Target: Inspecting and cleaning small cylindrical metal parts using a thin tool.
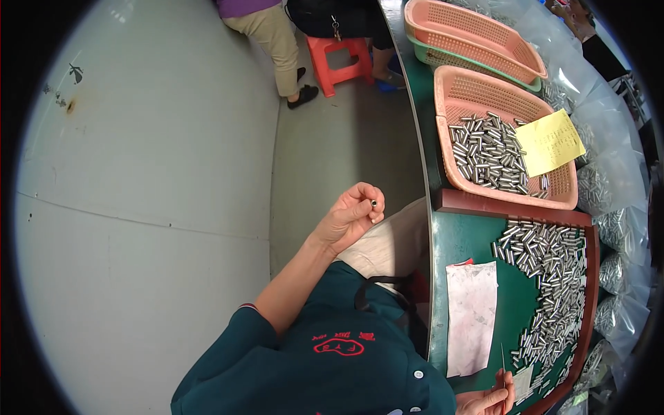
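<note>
The left hand point(353, 216) has a narrow grip on a tube point(374, 203) beside the tabletop point(460, 238), so a loosened pinch could drop it floorward, while the right hand point(490, 401) holds a thin tool point(503, 360) that could scatter the nearby loose pieces point(553, 304) if swung.

I am wearing a dark-green shirt point(290, 346) with red embroidery point(339, 346); silver-grey metal cylinders point(553, 283) are gleaming against a green tabletop point(460, 235) bordered reddish-brown; a yellow note point(551, 142) is brightening a pink latticed basket point(481, 86).
</note>
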Action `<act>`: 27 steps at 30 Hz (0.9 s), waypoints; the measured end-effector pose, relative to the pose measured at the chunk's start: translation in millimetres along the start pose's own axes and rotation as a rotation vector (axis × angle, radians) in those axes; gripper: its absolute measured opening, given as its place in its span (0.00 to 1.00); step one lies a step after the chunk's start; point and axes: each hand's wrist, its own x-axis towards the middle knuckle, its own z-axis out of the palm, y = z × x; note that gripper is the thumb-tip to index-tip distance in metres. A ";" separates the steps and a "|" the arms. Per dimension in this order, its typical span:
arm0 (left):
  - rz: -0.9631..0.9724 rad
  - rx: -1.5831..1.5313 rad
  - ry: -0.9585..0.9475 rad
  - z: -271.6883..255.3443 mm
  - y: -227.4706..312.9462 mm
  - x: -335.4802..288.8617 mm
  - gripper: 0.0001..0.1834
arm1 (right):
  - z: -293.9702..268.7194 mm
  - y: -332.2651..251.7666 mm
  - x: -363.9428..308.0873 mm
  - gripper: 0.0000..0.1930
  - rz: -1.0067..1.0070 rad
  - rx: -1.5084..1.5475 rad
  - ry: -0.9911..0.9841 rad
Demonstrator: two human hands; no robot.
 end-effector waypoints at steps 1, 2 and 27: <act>-0.007 0.003 -0.007 -1.7 -0.7 0.1 0.07 | -0.7 -0.7 -0.4 0.08 -0.007 -0.011 -0.003; -0.014 -0.001 -0.013 -1.4 -2.1 0.8 0.07 | -1.6 -1.5 -0.2 0.08 -0.010 -0.017 0.003; 0.489 1.476 -1.288 116.6 -98.9 62.8 0.10 | -21.1 25.3 22.0 0.12 -0.489 -0.395 -0.284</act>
